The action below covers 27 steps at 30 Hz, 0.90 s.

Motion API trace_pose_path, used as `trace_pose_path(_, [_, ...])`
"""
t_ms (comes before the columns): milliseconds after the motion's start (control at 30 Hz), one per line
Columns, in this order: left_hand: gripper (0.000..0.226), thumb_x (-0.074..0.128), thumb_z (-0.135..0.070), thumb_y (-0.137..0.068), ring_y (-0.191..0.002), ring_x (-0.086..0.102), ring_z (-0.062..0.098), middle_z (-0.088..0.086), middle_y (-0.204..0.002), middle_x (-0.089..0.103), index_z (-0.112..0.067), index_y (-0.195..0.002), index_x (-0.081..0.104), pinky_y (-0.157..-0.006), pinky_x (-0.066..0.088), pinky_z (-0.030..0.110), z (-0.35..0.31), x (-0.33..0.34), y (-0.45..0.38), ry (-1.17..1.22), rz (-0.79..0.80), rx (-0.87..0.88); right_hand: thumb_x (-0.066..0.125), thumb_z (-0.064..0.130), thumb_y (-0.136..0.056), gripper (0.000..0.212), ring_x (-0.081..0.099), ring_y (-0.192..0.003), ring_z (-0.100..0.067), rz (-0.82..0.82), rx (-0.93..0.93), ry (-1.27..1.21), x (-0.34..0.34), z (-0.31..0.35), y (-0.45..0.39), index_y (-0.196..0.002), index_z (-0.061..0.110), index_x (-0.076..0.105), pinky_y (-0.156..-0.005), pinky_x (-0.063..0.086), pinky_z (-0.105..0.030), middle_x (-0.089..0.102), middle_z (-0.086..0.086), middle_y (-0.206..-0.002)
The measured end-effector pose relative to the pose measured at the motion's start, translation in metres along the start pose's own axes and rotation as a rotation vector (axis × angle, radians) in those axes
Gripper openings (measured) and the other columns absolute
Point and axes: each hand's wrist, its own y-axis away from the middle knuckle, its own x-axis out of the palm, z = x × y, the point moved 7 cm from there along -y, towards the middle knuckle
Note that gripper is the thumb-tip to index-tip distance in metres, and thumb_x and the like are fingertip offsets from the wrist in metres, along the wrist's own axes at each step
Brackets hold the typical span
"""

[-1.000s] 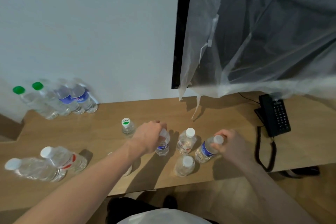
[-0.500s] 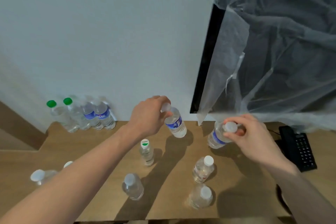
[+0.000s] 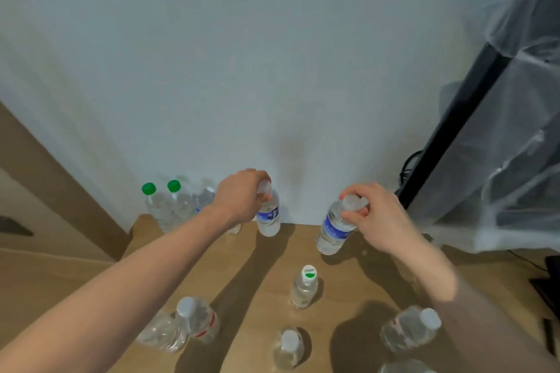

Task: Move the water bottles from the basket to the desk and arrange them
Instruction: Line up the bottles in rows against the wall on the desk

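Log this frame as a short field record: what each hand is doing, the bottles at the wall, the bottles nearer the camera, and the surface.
left hand: left hand grips the cap end of a blue-label bottle near the wall
right hand: right hand pinches the cap of a second blue-label bottle, which is tilted
wall row: two green-cap bottles stand at the back left
near bottles: one with a green-marked white cap stands upright; several white-cap bottles closer in
surface: wooden desk
basket: not in view
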Motion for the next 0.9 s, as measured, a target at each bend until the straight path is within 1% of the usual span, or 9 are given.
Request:
trace_pose_path(100, [0.029,0.066,-0.032,-0.097,-0.101,0.065,0.025,-0.003,-0.118,0.067,-0.029,-0.125,0.064,-0.073,0.045,0.034,0.027,0.02,-0.012,-0.035,0.061,0.008,0.079,0.025,-0.092,0.026,0.062,-0.091,-0.014,0.052,0.011,0.01,0.039,0.009,-0.032,-0.11,0.039,0.067,-0.09,0.052,-0.036,0.057,0.007,-0.113])
trace_pose_path(200, [0.028,0.067,-0.029,-0.096,-0.102,0.065,0.027,-0.001,-0.117,0.067,-0.028,-0.124,0.065,-0.074,0.046,0.035,0.045,0.039,-0.025,-0.063,0.114,0.003,0.08,0.024,-0.091,0.026,0.06,-0.096,-0.016,0.084,0.048,0.017,0.074,0.011,-0.057,-0.109,0.037,0.066,-0.09,0.052,-0.036,0.058,0.005,-0.113])
trace_pose_path(300, [0.029,0.068,-0.029,-0.094,-0.101,0.066,0.027,0.0,-0.115,0.068,-0.028,-0.123,0.064,-0.076,0.051,0.036,0.058,0.056,-0.037,-0.117,0.16,0.008,0.081,0.022,-0.09,0.025,0.06,-0.103,-0.02,0.1,0.105,-0.011,0.106,0.007,-0.075,-0.107,0.034,0.067,-0.091,0.052,-0.039,0.061,0.002,-0.112])
trace_pose_path(433, [0.036,0.069,-0.024,-0.095,-0.106,0.066,0.028,0.002,-0.121,0.067,-0.026,-0.13,0.062,-0.084,0.055,0.038,0.071,0.071,-0.051,-0.16,0.204,0.033,0.081,0.023,-0.088,0.025,0.063,-0.1,-0.023,0.106,0.163,-0.029,0.14,0.009,-0.096,-0.106,0.033,0.066,-0.087,0.053,-0.038,0.062,-0.001,-0.111])
trace_pose_path(533, [0.041,0.067,-0.012,-0.093,-0.108,0.067,0.027,0.002,-0.124,0.066,-0.025,-0.132,0.062,-0.088,0.055,0.038,0.075,0.078,-0.059,-0.163,0.215,0.065,0.075,0.023,-0.088,0.023,0.064,-0.098,-0.023,0.125,0.195,-0.027,0.159,0.011,-0.108,-0.107,0.033,0.065,-0.085,0.054,-0.038,0.061,-0.002,-0.113])
trace_pose_path(633, [0.047,0.069,-0.005,-0.089,-0.109,0.066,0.027,0.003,-0.126,0.065,-0.023,-0.131,0.061,-0.088,0.055,0.038,0.08,0.085,-0.07,-0.172,0.224,0.099,0.073,0.025,-0.087,0.022,0.064,-0.095,-0.021,0.132,0.234,-0.046,0.173,0.011,-0.12,-0.105,0.034,0.064,-0.081,0.054,-0.036,0.062,-0.002,-0.113])
trace_pose_path(767, [0.057,0.069,0.003,-0.084,-0.112,0.064,0.027,0.002,-0.127,0.063,-0.021,-0.134,0.06,-0.089,0.055,0.038,0.083,0.093,-0.08,-0.139,0.242,0.135,0.066,0.021,-0.088,0.019,0.061,-0.091,-0.015,0.12,0.306,-0.093,0.188,0.013,-0.13,-0.103,0.032,0.064,-0.076,0.05,-0.032,0.054,0.002,-0.111])
trace_pose_path(833, [0.056,0.068,0.004,-0.082,-0.114,0.061,0.026,0.001,-0.124,0.063,-0.022,-0.131,0.061,-0.088,0.055,0.037,0.083,0.096,-0.084,-0.109,0.24,0.164,0.064,0.019,-0.088,0.017,0.059,-0.09,-0.015,0.113,0.334,-0.114,0.196,0.014,-0.135,-0.101,0.031,0.062,-0.077,0.049,-0.032,0.053,0.002,-0.111])
trace_pose_path(900, [0.055,0.068,0.004,-0.082,-0.116,0.06,0.026,0.0,-0.125,0.063,-0.021,-0.131,0.061,-0.088,0.054,0.037,0.083,0.099,-0.085,-0.083,0.239,0.175,0.065,0.021,-0.091,0.015,0.058,-0.094,-0.02,0.111,0.344,-0.108,0.203,0.016,-0.139,-0.104,0.028,0.062,-0.084,0.049,-0.034,0.05,0.002,-0.112])
